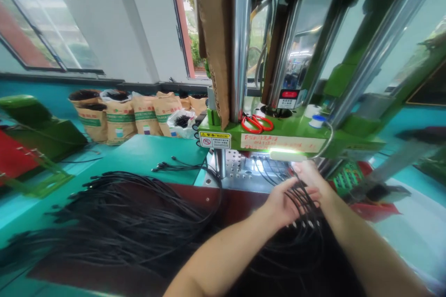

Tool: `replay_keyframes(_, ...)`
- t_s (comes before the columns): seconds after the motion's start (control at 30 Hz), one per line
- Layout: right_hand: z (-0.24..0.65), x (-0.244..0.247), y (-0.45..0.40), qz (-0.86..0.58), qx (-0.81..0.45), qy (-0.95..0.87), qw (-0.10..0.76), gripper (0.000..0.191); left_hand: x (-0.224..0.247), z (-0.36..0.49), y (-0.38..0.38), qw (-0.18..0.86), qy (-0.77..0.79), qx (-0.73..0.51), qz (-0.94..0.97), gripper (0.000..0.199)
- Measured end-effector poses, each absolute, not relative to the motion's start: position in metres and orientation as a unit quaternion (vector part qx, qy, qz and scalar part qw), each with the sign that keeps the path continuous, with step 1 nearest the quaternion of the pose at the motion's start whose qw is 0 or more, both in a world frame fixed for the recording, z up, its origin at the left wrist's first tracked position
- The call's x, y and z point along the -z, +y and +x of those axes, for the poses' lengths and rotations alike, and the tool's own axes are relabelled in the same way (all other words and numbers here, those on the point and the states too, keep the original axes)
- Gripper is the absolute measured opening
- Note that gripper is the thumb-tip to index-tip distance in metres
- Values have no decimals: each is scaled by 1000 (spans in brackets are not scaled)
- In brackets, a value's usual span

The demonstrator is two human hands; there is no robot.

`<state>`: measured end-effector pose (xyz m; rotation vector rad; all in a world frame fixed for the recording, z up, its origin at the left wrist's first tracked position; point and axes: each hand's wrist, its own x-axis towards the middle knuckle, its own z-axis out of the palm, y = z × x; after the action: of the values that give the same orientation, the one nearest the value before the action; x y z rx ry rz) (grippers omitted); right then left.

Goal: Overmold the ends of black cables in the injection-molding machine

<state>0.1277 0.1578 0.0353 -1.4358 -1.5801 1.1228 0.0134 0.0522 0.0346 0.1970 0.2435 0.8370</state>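
Observation:
My left hand (291, 202) is curled around a bunch of black cables (302, 197) in front of the machine. Their metal-tipped ends (306, 224) hang just below the fingers. Beyond it, my right hand (307, 172) reaches in under the machine's green plate (299, 129), close to the upper part of the same cables. Glare and the cables hide its fingertips. Several thin black cables run across the metal mould bed (251, 167) beside my hands. At the left, a large heap of black cables (125, 222) lies across the brown board and the green table.
Red-handled scissors (257, 123) and a blue-and-white spool (317, 121) sit on the green plate. Steel columns (243, 41) rise above it. A lit lamp (286, 154) hangs at its front edge. Filled paper sacks (120, 118) line the wall. The green table (149, 148) stands left.

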Motion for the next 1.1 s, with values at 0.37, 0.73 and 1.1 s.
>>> replay_keyframes(0.37,120,-26,121,-519,-462,-334,636,17,-58,12,-35,899,153,-411,16,22)
replay_keyframes(0.73,145,-20,92,-507,-469,-390,609,12,-83,-100,-87,816,80,-566,80,16)
replay_keyframes(1.1,202,-16,80,-536,-425,-678,270,21,-59,-283,69,252,534,-794,146,20)
